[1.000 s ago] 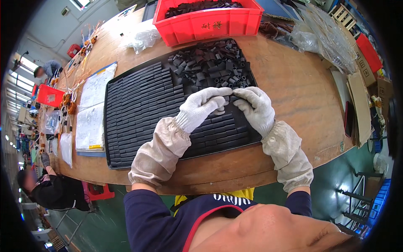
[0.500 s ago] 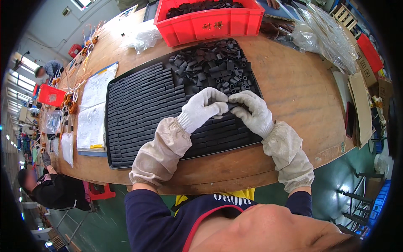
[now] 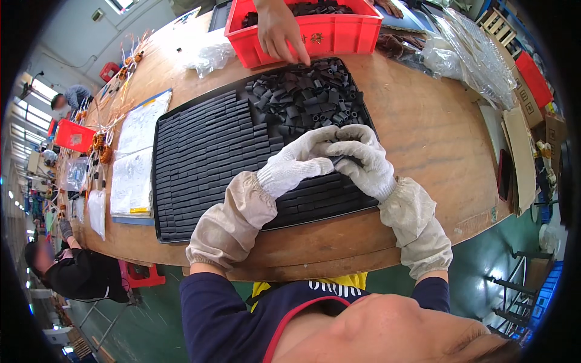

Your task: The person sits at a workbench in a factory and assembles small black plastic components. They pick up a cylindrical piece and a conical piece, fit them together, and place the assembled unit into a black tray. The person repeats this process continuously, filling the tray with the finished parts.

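Note:
Both my hands wear white knitted gloves and meet over the right part of a black tray. My right hand curls its fingers round a short black tube. Close against it is my left hand, thumb and fingers stretched apart and partly overlapping the right hand's fingertips; no piece shows clearly in it. Tidy rows of black tubes fill the tray's left side and front. At the tray's far right lies a loose heap of short black tubes.
A red bin with black pieces stands behind the tray; another person's bare hand reaches past it over the heap. Papers lie left of the tray. Plastic wrap and cardboard are at right. Coworkers are at left.
Another person's hand has come in over the red bin and heap. My left fingers have moved apart and closer to my right hand, whose fingers now curl round a black tube.

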The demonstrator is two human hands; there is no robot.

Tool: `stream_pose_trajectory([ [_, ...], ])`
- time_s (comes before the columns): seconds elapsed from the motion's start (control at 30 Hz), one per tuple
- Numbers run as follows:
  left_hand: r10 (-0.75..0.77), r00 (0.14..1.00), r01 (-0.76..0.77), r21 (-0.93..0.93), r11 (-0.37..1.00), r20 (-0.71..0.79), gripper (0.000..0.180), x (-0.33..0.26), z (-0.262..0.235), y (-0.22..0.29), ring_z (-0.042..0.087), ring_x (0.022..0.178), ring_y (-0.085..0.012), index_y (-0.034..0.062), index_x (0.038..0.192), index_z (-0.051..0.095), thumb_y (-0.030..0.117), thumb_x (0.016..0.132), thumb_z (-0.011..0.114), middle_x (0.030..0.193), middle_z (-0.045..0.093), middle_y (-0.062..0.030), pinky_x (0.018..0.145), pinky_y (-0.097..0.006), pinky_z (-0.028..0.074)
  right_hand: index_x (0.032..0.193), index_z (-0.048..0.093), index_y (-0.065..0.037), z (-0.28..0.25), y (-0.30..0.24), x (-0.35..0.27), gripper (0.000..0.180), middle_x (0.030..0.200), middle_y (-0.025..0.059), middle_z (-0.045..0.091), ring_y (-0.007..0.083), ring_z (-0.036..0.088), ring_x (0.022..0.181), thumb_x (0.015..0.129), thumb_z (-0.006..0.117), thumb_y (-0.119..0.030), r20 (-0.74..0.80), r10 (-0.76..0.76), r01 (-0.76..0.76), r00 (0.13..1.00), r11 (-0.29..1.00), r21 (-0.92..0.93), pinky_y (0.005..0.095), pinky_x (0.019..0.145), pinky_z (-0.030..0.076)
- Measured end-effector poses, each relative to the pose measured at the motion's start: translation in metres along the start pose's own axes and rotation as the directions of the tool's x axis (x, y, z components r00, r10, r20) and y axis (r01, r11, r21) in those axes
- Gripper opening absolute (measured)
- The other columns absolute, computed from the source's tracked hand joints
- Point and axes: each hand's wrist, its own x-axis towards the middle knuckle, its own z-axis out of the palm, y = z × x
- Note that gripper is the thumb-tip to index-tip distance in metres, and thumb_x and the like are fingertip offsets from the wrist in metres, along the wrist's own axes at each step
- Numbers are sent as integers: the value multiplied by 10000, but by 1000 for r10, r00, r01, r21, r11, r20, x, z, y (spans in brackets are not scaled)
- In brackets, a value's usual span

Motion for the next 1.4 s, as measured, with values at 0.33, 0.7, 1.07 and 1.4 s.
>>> stream_pose_trajectory([
  [0.33, 22, 1000, -21, 101, 995, -4, 645, 2, -2, -4, 490, 1372, -210, 18, 1558, 358, 89, 987, 650, 1503, 488, -107, 1141, -377, 416, 1083, 780, -151, 1, -2, 0, 405, 1146, 106, 656, 314, 632, 1088, 704, 831, -16, -16, -32, 30, 999, 997, -77, 395, 953, 512],
  [0.7, -342, 922, 298, 231, 926, 182, 296, -6, 13, 10, 656, 823, -96, -2, 1194, 676, 240, 1027, 643, 926, 713, -36, 745, -255, 550, 1160, 703, -22, -9, 8, 0, 276, 1116, 122, 665, 229, 668, 1022, 886, 679, 9, -189, 222, -193, 957, 968, 161, 337, 917, 529],
  [1.07, -462, 844, 162, 692, 704, 272, 332, -3, 24, 4, 697, 841, -136, 91, 1178, 716, 358, 989, 655, 966, 740, -58, 795, -300, 544, 1132, 727, -107, 0, 7, 3, 310, 1071, 86, 684, 288, 656, 1006, 826, 751, -60, -10, 25, -27, 1000, 968, -250, 402, 912, 522],
  [1.4, -445, 853, 120, 728, 675, 272, 320, -3, 23, 0, 693, 847, -135, 101, 1183, 711, 356, 1003, 644, 982, 739, -54, 792, -303, 546, 1063, 745, -149, 3, 1, 0, 256, 1046, 30, 690, 262, 630, 1037, 807, 766, -140, 270, -85, 209, 959, 856, -473, 436, 933, 475],
])
